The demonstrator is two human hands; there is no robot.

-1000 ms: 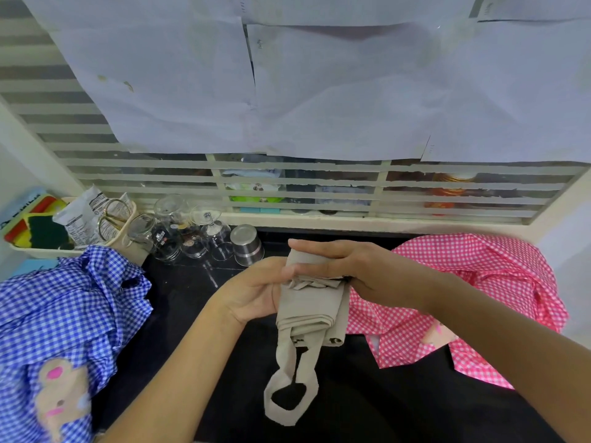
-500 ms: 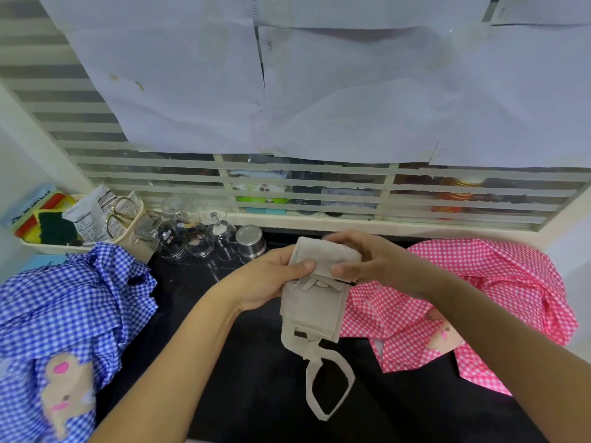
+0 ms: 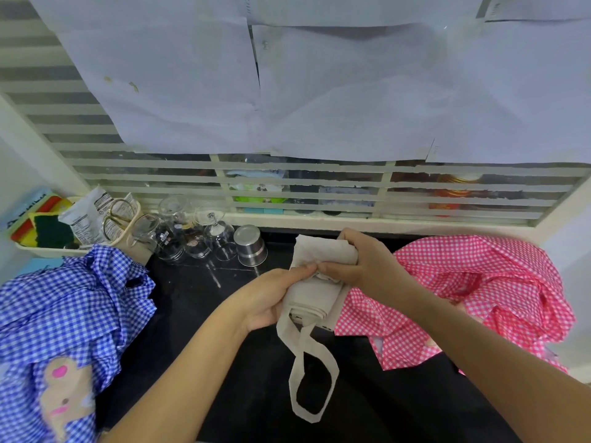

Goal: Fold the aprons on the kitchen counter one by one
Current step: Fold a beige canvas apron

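Observation:
A beige apron point(image 3: 315, 294), folded into a narrow bundle, hangs in the air over the black counter point(image 3: 198, 289). My left hand point(image 3: 268, 298) grips its left side, thumb on the front. My right hand point(image 3: 361, 266) curls round its upper end and pinches the fold. The apron's neck loop point(image 3: 311, 378) dangles below the bundle. A crumpled blue checked apron point(image 3: 64, 318) lies at the left. To the right, partly under my right forearm, a crumpled pink checked apron point(image 3: 473, 292) is spread out.
Upturned glasses point(image 3: 179, 231) and a steel cup point(image 3: 251, 246) stand at the back of the counter. A cream tray point(image 3: 41, 251) with sponges, a packet and scissors sits at the far left. A slatted window with paper sheets rises behind.
My right hand has shifted from lying flat over the bundle's top to curling round its upper end. The bundle is rolled tighter and the neck loop has swung slightly to the right.

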